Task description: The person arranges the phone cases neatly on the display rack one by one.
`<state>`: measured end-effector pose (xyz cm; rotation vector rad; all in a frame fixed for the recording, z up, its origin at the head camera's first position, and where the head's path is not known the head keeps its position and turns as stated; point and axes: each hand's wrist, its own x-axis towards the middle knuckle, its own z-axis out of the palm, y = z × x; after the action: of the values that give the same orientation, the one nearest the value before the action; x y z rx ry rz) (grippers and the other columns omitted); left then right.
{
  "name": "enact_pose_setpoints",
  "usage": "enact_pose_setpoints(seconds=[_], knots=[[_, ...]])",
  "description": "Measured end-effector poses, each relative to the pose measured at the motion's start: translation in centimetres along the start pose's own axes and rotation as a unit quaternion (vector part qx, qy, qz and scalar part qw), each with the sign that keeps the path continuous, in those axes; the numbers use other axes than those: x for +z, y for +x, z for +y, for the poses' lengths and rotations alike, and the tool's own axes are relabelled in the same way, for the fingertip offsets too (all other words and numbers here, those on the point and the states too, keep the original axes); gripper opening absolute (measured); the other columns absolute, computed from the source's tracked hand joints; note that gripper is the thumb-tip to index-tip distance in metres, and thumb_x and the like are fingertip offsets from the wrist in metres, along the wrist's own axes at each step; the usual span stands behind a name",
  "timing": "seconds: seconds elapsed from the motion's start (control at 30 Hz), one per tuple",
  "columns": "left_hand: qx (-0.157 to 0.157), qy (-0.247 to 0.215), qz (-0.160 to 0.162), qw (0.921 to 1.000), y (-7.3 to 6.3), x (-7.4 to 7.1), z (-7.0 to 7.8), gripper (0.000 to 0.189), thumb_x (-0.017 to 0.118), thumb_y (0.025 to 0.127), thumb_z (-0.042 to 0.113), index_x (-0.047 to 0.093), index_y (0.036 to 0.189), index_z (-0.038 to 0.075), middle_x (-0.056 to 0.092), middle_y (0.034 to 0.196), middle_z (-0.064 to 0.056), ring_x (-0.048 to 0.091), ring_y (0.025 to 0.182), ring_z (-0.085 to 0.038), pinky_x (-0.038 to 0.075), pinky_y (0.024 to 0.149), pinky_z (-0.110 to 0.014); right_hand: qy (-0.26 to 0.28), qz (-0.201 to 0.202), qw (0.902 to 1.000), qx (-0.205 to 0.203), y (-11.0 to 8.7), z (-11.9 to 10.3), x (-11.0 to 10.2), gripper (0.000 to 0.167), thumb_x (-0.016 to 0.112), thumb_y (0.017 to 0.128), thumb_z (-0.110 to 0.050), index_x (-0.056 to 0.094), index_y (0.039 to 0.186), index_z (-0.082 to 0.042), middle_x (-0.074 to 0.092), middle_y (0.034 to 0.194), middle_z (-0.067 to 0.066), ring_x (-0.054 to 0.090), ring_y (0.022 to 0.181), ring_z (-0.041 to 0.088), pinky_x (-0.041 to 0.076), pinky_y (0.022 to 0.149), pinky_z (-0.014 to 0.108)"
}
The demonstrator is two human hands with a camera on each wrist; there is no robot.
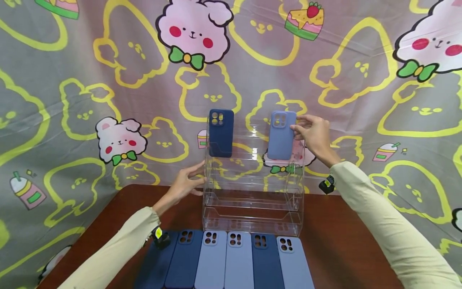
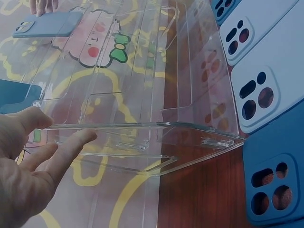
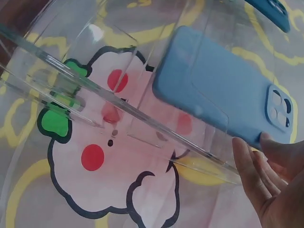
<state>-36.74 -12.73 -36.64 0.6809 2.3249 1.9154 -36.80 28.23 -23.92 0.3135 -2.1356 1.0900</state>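
Note:
A clear acrylic tiered display rack (image 1: 252, 184) stands on the table. At the right of its top tier is a light blue phone case (image 1: 280, 138), upright. My right hand (image 1: 315, 134) pinches that case by its right edge, near the camera cutout, as the right wrist view also shows of the light blue case (image 3: 213, 80). A dark blue phone case (image 1: 221, 134) stands at the left of the top tier. Against the rack's left side rests my left hand (image 1: 184, 182); in the left wrist view its fingers (image 2: 71, 149) are extended along the clear side panel, holding no case.
Several phone cases, dark blue and light blue, lie in a row on the brown table (image 1: 343, 241) in front of the rack, among them a light blue one (image 1: 239, 261). A patterned cloth (image 1: 137, 96) hangs behind and beside the table.

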Motion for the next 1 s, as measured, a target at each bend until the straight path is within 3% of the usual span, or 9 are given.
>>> enact_pose_setpoints(seconds=[0.13,0.27,0.37,0.47,0.7,1.0], knots=[[-0.003,0.002,-0.001,1.0000,-0.1,0.0,-0.1,0.068,0.064,0.102,-0.001,0.035,0.163,0.006,0.044,0.156,-0.034,0.066,0.114,-0.053,0.069,0.073,-0.046,-0.037,0.003,0.9992,-0.017,-0.1,0.0,0.1,0.032,0.076,0.096,-0.003,0.071,0.125,0.008,0.075,0.097,0.032,0.075,0.061,0.021,0.064,0.050,0.026],[0.000,-0.001,0.000,1.0000,0.0,0.0,-0.1,0.068,0.063,0.102,-0.001,0.034,0.163,0.007,0.044,0.155,-0.035,0.065,0.116,-0.055,0.069,0.073,-0.046,-0.041,0.007,0.9990,-0.014,-0.3,-0.1,0.1,0.029,0.075,0.096,-0.002,0.071,0.124,0.007,0.075,0.097,0.030,0.076,0.066,0.036,0.066,0.052,0.035],[0.002,-0.005,0.003,1.0000,0.0,0.0,-0.1,0.068,0.063,0.102,-0.002,0.035,0.163,0.008,0.044,0.155,-0.034,0.063,0.117,-0.057,0.069,0.074,-0.047,-0.037,0.004,0.9993,-0.004,-0.4,-0.3,0.1,0.028,0.075,0.096,-0.003,0.071,0.123,0.006,0.075,0.098,0.030,0.076,0.067,0.040,0.067,0.054,0.042],[0.002,-0.003,0.004,1.0000,-0.1,0.0,-0.1,0.069,0.064,0.101,-0.002,0.036,0.163,0.008,0.045,0.155,-0.034,0.064,0.116,-0.056,0.069,0.074,-0.047,-0.030,-0.001,0.9995,0.007,-0.6,-0.4,0.0,0.028,0.075,0.096,-0.004,0.071,0.123,0.006,0.074,0.100,0.030,0.077,0.067,0.034,0.067,0.056,0.039],[-0.002,-0.005,0.003,1.0000,-0.1,0.1,0.0,0.069,0.065,0.101,-0.002,0.036,0.163,0.009,0.046,0.155,-0.033,0.066,0.115,-0.053,0.069,0.074,-0.046,-0.017,-0.012,0.9997,0.016,-1.2,-0.6,-0.8,0.032,0.076,0.097,-0.007,0.070,0.124,0.008,0.073,0.102,0.030,0.071,0.061,0.003,0.066,0.056,0.026],[0.004,-0.004,0.000,1.0000,0.0,0.0,0.0,0.069,0.063,0.101,-0.004,0.035,0.163,0.007,0.045,0.154,-0.035,0.063,0.118,-0.056,0.069,0.073,-0.047,-0.030,-0.006,0.9995,0.003,-2.2,0.1,-2.2,0.031,0.076,0.097,-0.010,0.071,0.121,0.009,0.074,0.104,0.033,0.068,0.062,-0.003,0.062,0.054,0.017]])
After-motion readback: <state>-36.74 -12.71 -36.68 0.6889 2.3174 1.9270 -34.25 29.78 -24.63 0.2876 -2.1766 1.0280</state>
